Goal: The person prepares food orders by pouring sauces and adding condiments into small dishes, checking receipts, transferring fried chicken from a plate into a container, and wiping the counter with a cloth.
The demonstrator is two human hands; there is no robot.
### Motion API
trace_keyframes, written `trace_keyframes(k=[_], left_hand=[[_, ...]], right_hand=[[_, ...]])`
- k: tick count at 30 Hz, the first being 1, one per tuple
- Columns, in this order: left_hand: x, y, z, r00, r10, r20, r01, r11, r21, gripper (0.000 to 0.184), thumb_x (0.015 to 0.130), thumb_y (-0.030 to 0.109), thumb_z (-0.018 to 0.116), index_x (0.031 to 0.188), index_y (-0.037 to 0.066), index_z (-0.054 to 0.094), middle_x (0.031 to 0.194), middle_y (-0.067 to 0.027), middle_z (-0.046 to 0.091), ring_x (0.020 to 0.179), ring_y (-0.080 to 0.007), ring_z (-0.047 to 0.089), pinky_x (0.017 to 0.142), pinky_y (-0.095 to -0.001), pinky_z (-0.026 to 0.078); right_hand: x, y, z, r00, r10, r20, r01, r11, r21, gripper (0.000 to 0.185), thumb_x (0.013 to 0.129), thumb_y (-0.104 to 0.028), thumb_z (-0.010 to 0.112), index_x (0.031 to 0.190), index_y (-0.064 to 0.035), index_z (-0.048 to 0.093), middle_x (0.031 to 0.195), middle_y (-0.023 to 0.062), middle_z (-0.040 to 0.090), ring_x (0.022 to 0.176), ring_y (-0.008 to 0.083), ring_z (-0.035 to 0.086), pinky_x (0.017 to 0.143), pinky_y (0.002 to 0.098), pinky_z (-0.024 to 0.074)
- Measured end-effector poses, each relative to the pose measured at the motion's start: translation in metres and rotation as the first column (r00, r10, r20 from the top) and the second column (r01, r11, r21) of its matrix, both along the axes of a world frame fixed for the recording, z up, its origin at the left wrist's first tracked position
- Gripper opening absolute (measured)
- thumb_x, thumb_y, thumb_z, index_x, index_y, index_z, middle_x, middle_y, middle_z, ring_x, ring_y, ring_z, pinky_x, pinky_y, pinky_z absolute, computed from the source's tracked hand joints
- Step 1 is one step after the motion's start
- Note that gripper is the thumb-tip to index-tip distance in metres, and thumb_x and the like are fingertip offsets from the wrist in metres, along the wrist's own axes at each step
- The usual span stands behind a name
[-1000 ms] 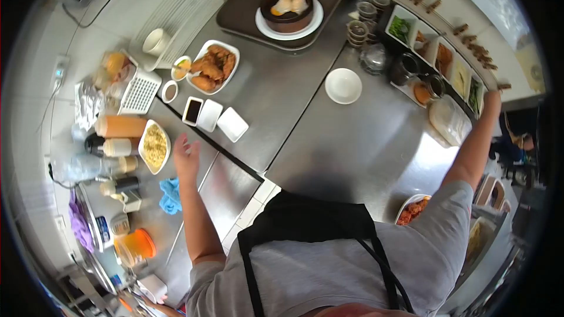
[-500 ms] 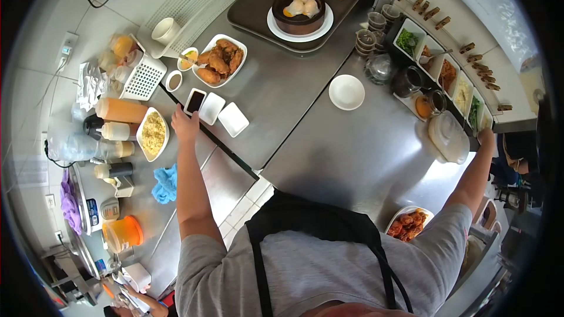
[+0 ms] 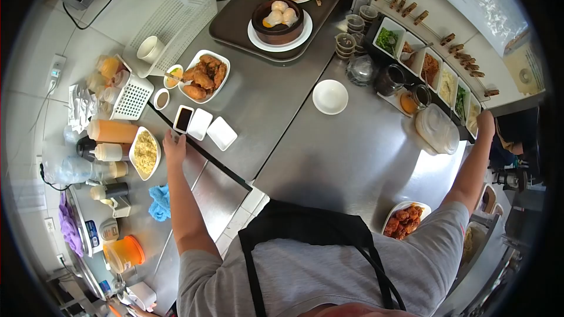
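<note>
Grey shirt [image 3: 335, 267] — black apron [image 3: 305, 226], apparently.

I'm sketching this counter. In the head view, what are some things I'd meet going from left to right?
Purple cloth, orange tub, left hand, round white bowl, dish of red food, right hand.

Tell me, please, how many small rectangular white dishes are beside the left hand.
3, in a slanting row just beyond the left hand: the dark-sauce dish closest to it, the middle dish, and the end dish. None appears hidden there.
</note>
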State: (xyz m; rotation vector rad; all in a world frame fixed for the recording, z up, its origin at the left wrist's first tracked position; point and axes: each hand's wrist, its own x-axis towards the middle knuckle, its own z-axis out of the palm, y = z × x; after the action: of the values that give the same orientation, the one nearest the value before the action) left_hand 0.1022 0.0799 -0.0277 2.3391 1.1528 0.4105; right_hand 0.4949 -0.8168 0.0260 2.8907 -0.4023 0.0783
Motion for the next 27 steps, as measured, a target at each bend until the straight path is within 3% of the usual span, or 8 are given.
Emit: trace_keyframes(k=[1,5,7,14,15,17,22,27], left_hand=[[0.002,0.003,-0.004,0.998,-0.050,-0.034,0.051,0.998,0.044,0.061,0.068,0.025,0.061,0.118,-0.001,0.037,0.108,-0.0236,0.045,0.100,-0.0366,0.043,0.087,-0.0401,0.035],[0.006,0.007,-0.008,0.986,-0.101,-0.135,0.118,0.985,0.124,0.068,0.066,0.027,0.061,0.121,0.000,0.032,0.112,-0.0230,0.043,0.105,-0.0354,0.040,0.089,-0.0413,0.031],[0.009,0.002,-0.002,0.973,-0.103,-0.206,0.133,0.982,0.137,0.071,0.065,0.026,0.061,0.124,0.002,0.029,0.114,-0.0213,0.042,0.107,-0.0345,0.038,0.090,-0.0414,0.031],[0.009,0.008,0.004,0.958,-0.126,-0.257,0.152,0.985,0.082,0.082,0.061,0.028,0.066,0.128,0.007,0.023,0.124,-0.0182,0.033,0.110,-0.0361,0.033,0.092,-0.0419,0.029],[0.010,0.010,0.005,0.957,-0.135,-0.257,0.162,0.983,0.086,0.083,0.060,0.028,0.067,0.128,0.007,0.023,0.124,-0.0175,0.033,0.110,-0.0356,0.033,0.092,-0.0419,0.029],[0.013,0.007,0.011,0.949,-0.148,-0.277,0.179,0.980,0.091,0.084,0.059,0.029,0.068,0.127,0.007,0.023,0.125,-0.0164,0.032,0.111,-0.0351,0.032,0.092,-0.0424,0.029],[0.013,0.004,0.015,0.950,-0.170,-0.264,0.201,0.975,0.094,0.086,0.058,0.030,0.070,0.127,0.008,0.024,0.125,-0.0149,0.033,0.112,-0.0341,0.032,0.091,-0.0439,0.029],[0.012,0.003,0.019,0.963,-0.192,-0.191,0.211,0.974,0.084,0.084,0.058,0.029,0.070,0.127,0.008,0.026,0.124,-0.0155,0.035,0.112,-0.0324,0.032,0.092,-0.0436,0.029]], right_hand=[[0.014,-0.045,-0.020,0.972,0.211,0.101,-0.188,0.963,-0.193,0.022,0.069,-0.013,0.047,0.071,0.0059,0.058,0.077,0.0222,0.057,0.076,0.0367,0.055,0.066,0.0425,0.0442],[-0.029,0.037,0.043,0.922,0.132,0.364,-0.252,0.919,0.303,0.028,0.072,-0.020,0.045,0.072,0.0044,0.058,0.076,0.0212,0.057,0.072,0.0368,0.055,0.064,0.0430,0.0440],[0.013,-0.058,-0.042,0.952,0.279,-0.127,-0.303,0.921,-0.245,0.029,0.072,-0.022,0.043,0.073,0.0041,0.057,0.075,0.0249,0.055,0.075,0.0391,0.054,0.067,0.0455,0.0420],[-0.034,-0.029,-0.010,0.928,-0.017,0.372,-0.097,0.954,0.285,0.037,0.073,-0.031,0.044,0.087,0.0002,0.059,0.081,0.0143,0.060,0.072,0.0281,0.058,0.064,0.0361,0.0439],[-0.031,-0.023,0.004,0.908,-0.255,0.333,-0.070,0.690,0.720,0.031,0.075,-0.029,0.049,0.088,-0.0027,0.060,0.073,0.0077,0.060,0.062,0.0163,0.055,0.057,0.0278,0.0424],[-0.042,0.009,0.040,0.909,-0.291,0.297,-0.186,0.355,0.916,0.022,0.078,-0.025,0.051,0.084,-0.0057,0.059,0.066,0.0011,0.056,0.054,0.0066,0.045,0.049,0.0203,0.0355],[-0.086,0.206,0.130,0.896,0.119,0.428,-0.435,0.436,0.788,0.015,0.081,-0.019,0.047,0.078,-0.0064,0.056,0.060,-0.0049,0.045,0.051,0.0031,0.036,0.045,0.0180,0.0274],[-0.138,0.433,0.153,0.810,0.449,0.378,-0.445,0.050,0.894,0.011,0.079,-0.014,0.050,0.083,-0.0053,0.055,0.064,-0.0037,0.046,0.056,0.0039,0.041,0.049,0.0170,0.0318]])
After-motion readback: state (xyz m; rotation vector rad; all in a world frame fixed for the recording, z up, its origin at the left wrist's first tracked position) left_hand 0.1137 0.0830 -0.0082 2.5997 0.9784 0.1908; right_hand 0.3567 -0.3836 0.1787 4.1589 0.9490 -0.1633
